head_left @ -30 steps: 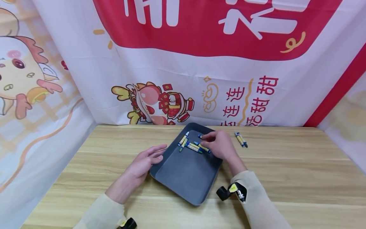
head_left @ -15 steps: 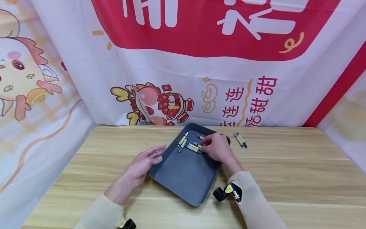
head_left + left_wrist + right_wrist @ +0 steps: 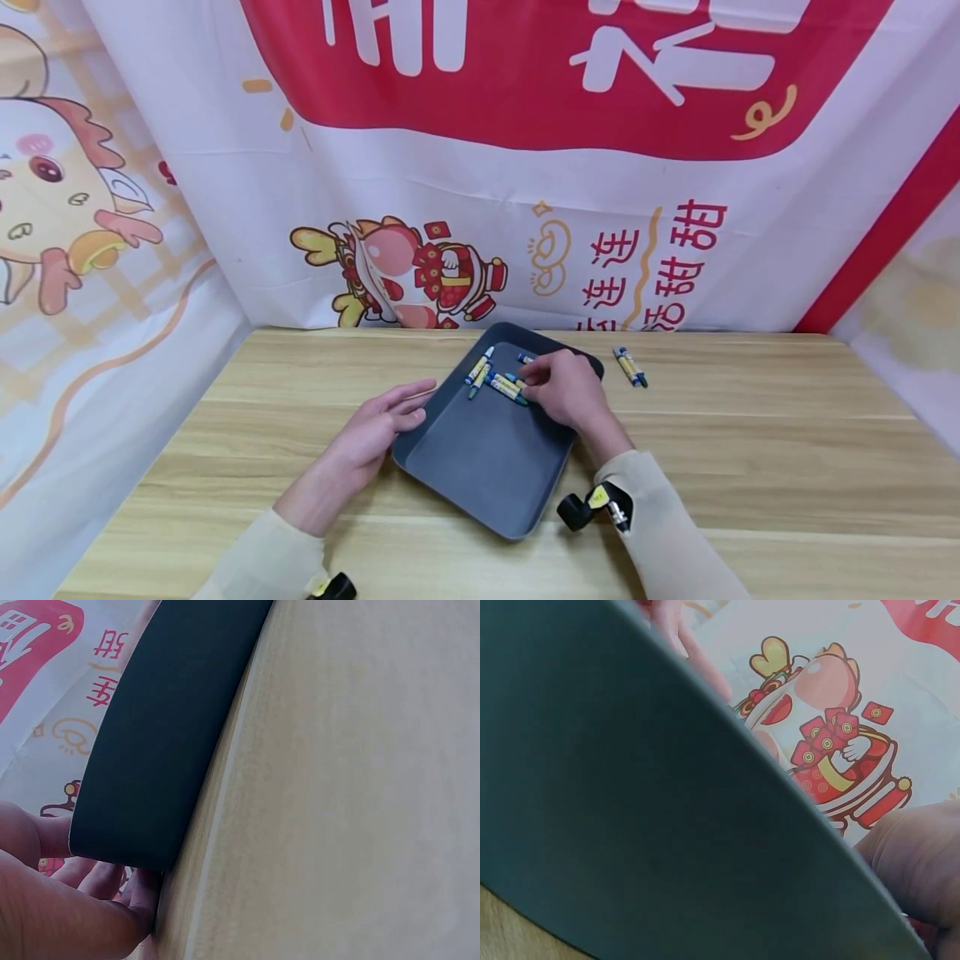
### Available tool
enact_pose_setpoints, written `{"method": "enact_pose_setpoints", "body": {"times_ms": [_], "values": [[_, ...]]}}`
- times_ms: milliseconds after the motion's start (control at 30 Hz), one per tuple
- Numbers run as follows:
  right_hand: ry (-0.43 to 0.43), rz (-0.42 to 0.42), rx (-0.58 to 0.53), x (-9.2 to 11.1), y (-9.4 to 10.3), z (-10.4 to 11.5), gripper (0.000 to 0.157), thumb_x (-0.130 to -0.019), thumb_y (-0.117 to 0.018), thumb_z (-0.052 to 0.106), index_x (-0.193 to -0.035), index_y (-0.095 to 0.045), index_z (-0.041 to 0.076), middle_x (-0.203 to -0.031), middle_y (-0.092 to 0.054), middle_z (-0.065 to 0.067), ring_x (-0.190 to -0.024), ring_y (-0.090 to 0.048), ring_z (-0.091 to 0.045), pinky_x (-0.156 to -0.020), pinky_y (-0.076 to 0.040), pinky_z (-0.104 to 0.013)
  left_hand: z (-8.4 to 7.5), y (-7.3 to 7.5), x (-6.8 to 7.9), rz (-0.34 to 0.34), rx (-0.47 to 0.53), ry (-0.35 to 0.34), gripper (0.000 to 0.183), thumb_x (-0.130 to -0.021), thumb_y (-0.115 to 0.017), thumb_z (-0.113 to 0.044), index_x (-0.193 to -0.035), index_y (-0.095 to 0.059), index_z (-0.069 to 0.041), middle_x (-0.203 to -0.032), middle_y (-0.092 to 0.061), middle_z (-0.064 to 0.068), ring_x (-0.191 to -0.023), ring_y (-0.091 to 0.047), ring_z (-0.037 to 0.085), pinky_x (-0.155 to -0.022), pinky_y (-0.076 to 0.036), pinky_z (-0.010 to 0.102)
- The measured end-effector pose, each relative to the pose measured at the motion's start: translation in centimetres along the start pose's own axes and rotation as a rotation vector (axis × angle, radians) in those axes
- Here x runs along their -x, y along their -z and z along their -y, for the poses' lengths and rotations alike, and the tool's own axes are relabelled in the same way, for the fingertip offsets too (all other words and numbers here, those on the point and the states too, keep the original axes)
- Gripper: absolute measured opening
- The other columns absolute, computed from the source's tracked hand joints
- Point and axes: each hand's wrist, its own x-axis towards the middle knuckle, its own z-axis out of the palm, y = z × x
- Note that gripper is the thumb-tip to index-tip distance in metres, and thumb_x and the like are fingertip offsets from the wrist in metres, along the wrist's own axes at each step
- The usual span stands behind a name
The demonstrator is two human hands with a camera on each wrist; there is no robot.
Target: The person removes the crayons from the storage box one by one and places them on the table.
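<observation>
A dark grey tray lies at an angle on the wooden table. Toward its far end are several crayons with yellow-and-blue wrappers, among them a left pair with a white-tipped crayon and a green-tipped crayon. My right hand reaches over the tray's right side and pinches a blue-tipped crayon, mostly hidden by the fingers. Along the outer left wall my left hand rests with relaxed fingers, its thumb at the rim. In the left wrist view, the thumb and fingers of the left hand touch the tray's corner.
Two crayons lie side by side on the table, right of the tray. Behind the far table edge hangs a printed red-and-white cloth. Another patterned cloth covers the left side.
My right hand has shifted slightly left and down onto the blue-tipped crayon, covering more of it. The left hand and tray look nearly unmoved.
</observation>
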Motion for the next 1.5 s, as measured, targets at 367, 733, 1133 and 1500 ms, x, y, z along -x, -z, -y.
{"method": "enact_pose_setpoints", "body": {"times_ms": [367,733,1133,1500], "values": [[0.049,-0.026,-0.051,-0.1,0.3,-0.5,0.021,-0.091,-0.083,0.012,-0.113,-0.083,0.011,-0.098,-0.081,-0.002,-0.088,-0.07,-0.015,-0.086,-0.06,-0.038,0.1,-0.1,-0.3,0.002,-0.005,-0.009,0.05,-0.108,-0.053,-0.008,-0.157,-0.052,-0.016,-0.165,-0.049,0.012,-0.153,-0.048,0.033,-0.129,-0.035,0.051],[0.054,-0.021,-0.164,-0.2,0.8,-0.9,0.02,-0.094,-0.08,0.012,-0.113,-0.084,0.013,-0.105,-0.081,-0.005,-0.09,-0.07,-0.016,-0.077,-0.057,-0.029,0.2,0.1,-0.3,-0.002,-0.004,0.001,0.05,-0.108,-0.053,-0.009,-0.157,-0.052,-0.018,-0.166,-0.048,0.011,-0.152,-0.049,0.033,-0.128,-0.037,0.051],[0.034,-0.066,-0.268,-0.2,2.2,-1.4,0.019,-0.097,-0.077,0.016,-0.115,-0.084,0.014,-0.114,-0.08,-0.009,-0.09,-0.064,-0.02,-0.074,-0.052,-0.027,0.2,0.2,-0.4,-0.003,-0.003,0.003,0.049,-0.108,-0.054,-0.01,-0.157,-0.053,-0.019,-0.166,-0.049,0.01,-0.152,-0.049,0.033,-0.127,-0.038,0.051],[0.031,-0.155,-0.307,0.1,4.6,-2.4,0.022,-0.099,-0.075,0.017,-0.12,-0.082,0.014,-0.116,-0.081,-0.01,-0.101,-0.07,-0.022,-0.08,-0.054,-0.028,0.3,0.2,-0.4,0.002,0.0,0.0,0.05,-0.108,-0.053,-0.009,-0.157,-0.052,-0.017,-0.166,-0.049,0.01,-0.151,-0.05,0.032,-0.127,-0.038,0.05]]}}
